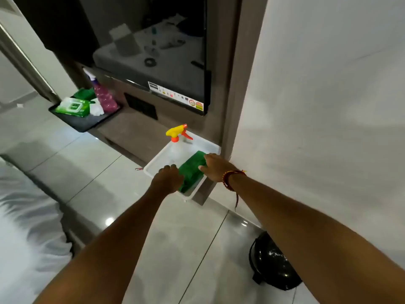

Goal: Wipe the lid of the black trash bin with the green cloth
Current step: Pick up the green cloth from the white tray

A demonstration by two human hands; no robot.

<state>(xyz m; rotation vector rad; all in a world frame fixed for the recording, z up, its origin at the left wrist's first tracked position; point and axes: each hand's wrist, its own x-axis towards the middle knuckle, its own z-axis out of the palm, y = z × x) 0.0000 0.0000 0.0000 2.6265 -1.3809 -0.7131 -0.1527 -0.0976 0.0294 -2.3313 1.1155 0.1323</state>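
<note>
A green cloth (191, 170) lies folded in a white tray (153, 165) that juts out from the cabinet base. My right hand (215, 168) rests on the cloth's right edge, thumb and fingers pinching it. My left hand (167, 179) sits at the cloth's left edge over the tray's front rim, fingers curled; its grasp is hidden. The black trash bin (270, 263) stands on the floor at lower right, partly behind my right forearm, its shiny lid flecked with white marks.
A clear spray bottle with a yellow and orange head (178, 133) stands in the tray's far end. A black tray (87, 121) with green wipes and a pink spray bottle sits further left. A dark screen hangs above. White wall at right, bed at lower left, glossy tiled floor.
</note>
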